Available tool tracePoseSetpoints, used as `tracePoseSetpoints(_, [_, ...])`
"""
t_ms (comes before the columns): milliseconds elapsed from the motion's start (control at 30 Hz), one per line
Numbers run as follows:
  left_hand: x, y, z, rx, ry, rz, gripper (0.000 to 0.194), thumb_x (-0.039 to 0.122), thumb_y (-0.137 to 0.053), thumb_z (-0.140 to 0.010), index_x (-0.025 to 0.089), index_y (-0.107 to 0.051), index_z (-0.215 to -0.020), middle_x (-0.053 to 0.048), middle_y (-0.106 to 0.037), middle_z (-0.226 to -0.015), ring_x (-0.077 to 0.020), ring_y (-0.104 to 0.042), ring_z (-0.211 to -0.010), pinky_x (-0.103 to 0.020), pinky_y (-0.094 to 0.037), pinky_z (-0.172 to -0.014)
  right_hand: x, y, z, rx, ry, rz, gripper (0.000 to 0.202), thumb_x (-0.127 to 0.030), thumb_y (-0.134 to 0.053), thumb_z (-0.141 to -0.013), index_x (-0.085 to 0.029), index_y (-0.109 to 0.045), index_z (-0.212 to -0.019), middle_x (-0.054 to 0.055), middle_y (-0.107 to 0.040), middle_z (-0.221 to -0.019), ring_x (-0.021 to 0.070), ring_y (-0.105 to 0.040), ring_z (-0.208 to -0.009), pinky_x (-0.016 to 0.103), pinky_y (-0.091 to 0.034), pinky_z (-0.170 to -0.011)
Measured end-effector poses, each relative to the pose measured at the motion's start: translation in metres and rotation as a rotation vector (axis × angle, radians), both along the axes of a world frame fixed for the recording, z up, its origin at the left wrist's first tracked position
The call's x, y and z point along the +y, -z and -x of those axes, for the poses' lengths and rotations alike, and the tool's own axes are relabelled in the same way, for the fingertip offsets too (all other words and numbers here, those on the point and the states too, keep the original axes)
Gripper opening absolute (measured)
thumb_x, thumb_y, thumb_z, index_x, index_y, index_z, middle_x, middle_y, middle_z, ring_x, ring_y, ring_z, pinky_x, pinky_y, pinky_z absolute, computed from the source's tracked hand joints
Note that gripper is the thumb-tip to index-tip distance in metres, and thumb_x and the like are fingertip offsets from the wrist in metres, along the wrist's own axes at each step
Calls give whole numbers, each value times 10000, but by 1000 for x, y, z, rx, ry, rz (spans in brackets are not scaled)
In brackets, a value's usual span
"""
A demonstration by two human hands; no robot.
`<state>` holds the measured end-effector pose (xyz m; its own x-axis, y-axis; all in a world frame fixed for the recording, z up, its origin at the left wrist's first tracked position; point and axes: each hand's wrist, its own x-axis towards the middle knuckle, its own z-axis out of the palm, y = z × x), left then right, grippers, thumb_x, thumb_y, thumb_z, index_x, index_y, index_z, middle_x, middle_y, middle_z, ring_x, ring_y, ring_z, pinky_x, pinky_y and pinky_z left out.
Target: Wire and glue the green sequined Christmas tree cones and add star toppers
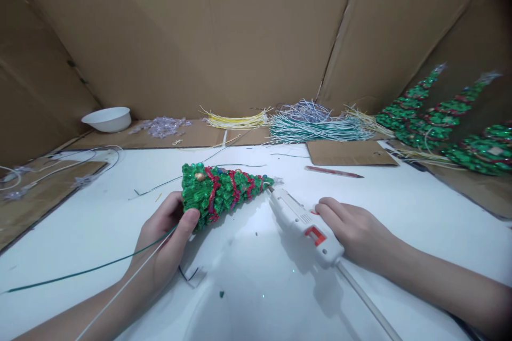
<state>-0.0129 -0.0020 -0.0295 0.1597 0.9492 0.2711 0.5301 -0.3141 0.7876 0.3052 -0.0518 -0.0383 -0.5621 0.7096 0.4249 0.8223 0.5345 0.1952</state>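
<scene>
My left hand grips a small green Christmas tree by its wide base, thumb on the near side. The tree lies on its side in the air, its tip pointing right, with red garland, gold and blue balls and a pale star at the tip. A green wire and a white wire trail from the base past my left wrist. My right hand is wrapped around a white glue gun with an orange switch. Its nozzle meets the tree close to the tip, and a glue stick sticks out of its back.
Bundles of yellow wires and green-and-white wires lie along the back cardboard. At back left stand a white bowl and clear stars. A pencil lies near a cardboard piece. Decorated trees stand at right.
</scene>
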Motion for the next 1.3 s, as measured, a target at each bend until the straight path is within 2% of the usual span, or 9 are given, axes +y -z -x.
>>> tracePoseSetpoints(600, [-1,-2,-2,5,-33,18,274,495,-439,-845,227,-496,-845,11,-499,-699,-165,-501,-683,-235,-403,-545,-1,-3,2,-3,-6,-39,247,-14,-333,-816,-151,-538,-799,60,-552,-705,139,-521,-563,235,-379,-506])
tracePoseSetpoints(833, [1,1,-1,11,-26,2,271,495,-445,-842,231,-505,-860,4,-525,-732,-178,-524,-751,-236,-412,-570,-2,-2,3,5,11,-18,242,-26,-333,-828,-151,-539,-805,68,-574,-730,133,-538,-564,226,-409,-510])
tracePoseSetpoints(967, [0,-2,-3,-5,-18,37,292,499,-438,-846,220,-503,-898,1,-528,-748,-174,-515,-744,-236,-409,-576,-1,0,-4,56,8,20,251,-35,-330,-817,-127,-558,-868,110,-631,-830,155,-608,-631,241,-469,-527])
tracePoseSetpoints(1100, [0,-2,-3,-44,-20,41,261,467,-436,-862,214,-501,-876,16,-488,-706,-171,-492,-765,-231,-379,-598,-3,0,-17,259,7,126,282,-148,-402,-845,-128,-554,-1082,141,-625,-1097,175,-653,-844,260,-530,-671])
tracePoseSetpoints(1167, [1,-3,-4,-61,-31,36,254,453,-439,-863,209,-509,-881,19,-497,-716,-170,-481,-759,-233,-374,-614,-5,-3,-26,460,115,227,258,-271,-473,-842,-171,-584,-1052,101,-653,-1055,183,-655,-824,269,-533,-676])
tracePoseSetpoints(1233, [2,-5,-5,-77,-43,29,258,445,-441,-860,204,-525,-898,22,-522,-736,-167,-475,-742,-233,-376,-626,-7,-7,-36,671,347,333,260,-402,-508,-816,-184,-631,-886,65,-691,-850,188,-642,-682,276,-520,-590])
tracePoseSetpoints(1300, [3,-6,-7,-87,-53,15,273,439,-439,-860,198,-546,-932,22,-555,-775,-162,-480,-745,-226,-383,-649,-7,-11,-50,835,613,405,357,-495,-492,-800,-175,-641,-748,58,-674,-669,188,-603,-573,284,-486,-525])
